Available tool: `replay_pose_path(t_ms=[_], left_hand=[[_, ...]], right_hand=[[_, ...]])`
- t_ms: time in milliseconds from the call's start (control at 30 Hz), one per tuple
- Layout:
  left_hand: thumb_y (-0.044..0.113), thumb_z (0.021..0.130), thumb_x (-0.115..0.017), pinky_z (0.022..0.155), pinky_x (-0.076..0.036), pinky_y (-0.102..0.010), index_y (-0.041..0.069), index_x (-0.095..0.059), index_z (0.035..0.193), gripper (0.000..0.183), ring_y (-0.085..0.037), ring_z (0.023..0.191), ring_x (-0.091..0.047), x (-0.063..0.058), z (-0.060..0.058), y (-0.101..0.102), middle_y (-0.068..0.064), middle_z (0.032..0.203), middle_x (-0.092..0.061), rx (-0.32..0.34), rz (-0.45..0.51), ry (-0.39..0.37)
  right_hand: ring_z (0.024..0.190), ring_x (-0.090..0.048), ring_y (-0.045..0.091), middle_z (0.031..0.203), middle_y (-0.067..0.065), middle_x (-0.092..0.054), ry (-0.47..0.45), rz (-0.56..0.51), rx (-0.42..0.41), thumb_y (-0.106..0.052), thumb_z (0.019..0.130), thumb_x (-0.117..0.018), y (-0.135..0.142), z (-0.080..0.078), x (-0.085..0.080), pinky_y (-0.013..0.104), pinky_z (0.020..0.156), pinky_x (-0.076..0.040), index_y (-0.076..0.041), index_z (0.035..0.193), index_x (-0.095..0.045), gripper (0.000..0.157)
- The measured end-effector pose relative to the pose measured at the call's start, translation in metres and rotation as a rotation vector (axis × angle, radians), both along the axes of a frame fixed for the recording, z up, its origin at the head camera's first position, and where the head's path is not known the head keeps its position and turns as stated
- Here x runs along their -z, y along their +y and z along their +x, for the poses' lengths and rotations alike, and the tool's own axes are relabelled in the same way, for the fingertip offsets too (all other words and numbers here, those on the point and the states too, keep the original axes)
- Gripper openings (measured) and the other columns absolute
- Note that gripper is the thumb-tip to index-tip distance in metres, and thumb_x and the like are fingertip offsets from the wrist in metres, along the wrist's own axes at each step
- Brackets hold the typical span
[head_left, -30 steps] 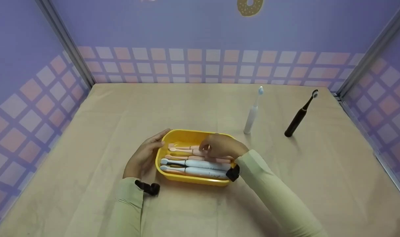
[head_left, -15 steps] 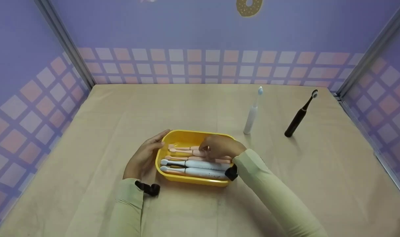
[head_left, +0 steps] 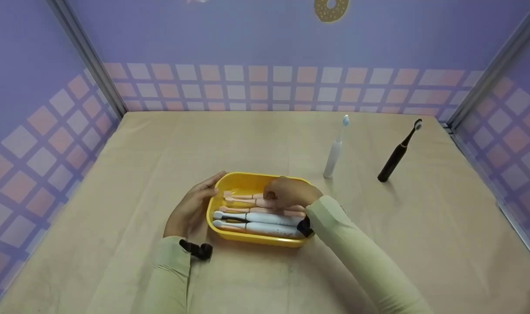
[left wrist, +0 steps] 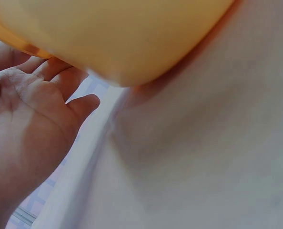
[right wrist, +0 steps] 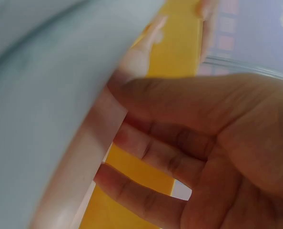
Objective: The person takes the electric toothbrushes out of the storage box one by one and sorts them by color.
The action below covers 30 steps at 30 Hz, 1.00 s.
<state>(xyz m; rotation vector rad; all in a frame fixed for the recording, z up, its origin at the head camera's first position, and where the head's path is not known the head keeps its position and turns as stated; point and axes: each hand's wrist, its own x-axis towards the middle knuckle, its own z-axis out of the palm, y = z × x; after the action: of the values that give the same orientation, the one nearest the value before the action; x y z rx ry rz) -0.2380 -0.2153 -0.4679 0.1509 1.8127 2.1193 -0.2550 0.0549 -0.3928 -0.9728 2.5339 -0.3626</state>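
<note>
A yellow plastic bin holds white electric toothbrushes and several pink ones, lying side by side with heads to the left. My left hand grips the bin's left end, thumb over the rim; in the left wrist view its fingers lie along the outer wall. Inside the bin, my right hand pinches a pink toothbrush by its handle. From the right wrist, thumb and fingertips meet the pink handle, while a blurred white handle fills the foreground.
Behind the bin on the right, a white electric toothbrush stands upright on the beige cloth. Farther right stands a black one. Purple panels with a tile pattern enclose the table's back and sides.
My right wrist and sleeve have shifted slightly left, with the fingers still at the pink toothbrush. The left hand, the bin and the standing toothbrushes stay put.
</note>
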Motion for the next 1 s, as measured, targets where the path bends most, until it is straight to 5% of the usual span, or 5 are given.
replay_pose_path(t_ms=[733,1000], left_hand=[[0.007,0.098,-0.043,0.112,-0.036,-0.028,0.015,-0.028,0.153,0.057,-0.019,0.145,-0.028,0.0012,0.0028,-0.0011,0.000,0.159,-0.024,0.025,0.066,-0.021],[0.007,0.099,-0.042,0.112,-0.035,-0.028,0.014,-0.027,0.153,0.057,-0.019,0.145,-0.028,0.0000,0.0029,-0.0016,-0.001,0.160,-0.024,0.034,0.068,-0.016]], right_hand=[[0.085,-0.052,0.018,0.095,0.004,-0.063,-0.053,-0.025,0.099,-0.007,0.082,-0.074,-0.0003,-0.0059,0.0071,0.033,0.077,-0.050,-0.011,0.103,-0.067,0.022],[0.083,-0.054,0.017,0.093,0.006,-0.066,-0.043,-0.067,0.050,-0.004,0.082,-0.073,0.0034,-0.0085,0.0080,0.032,0.076,-0.052,-0.008,0.105,-0.070,0.024]])
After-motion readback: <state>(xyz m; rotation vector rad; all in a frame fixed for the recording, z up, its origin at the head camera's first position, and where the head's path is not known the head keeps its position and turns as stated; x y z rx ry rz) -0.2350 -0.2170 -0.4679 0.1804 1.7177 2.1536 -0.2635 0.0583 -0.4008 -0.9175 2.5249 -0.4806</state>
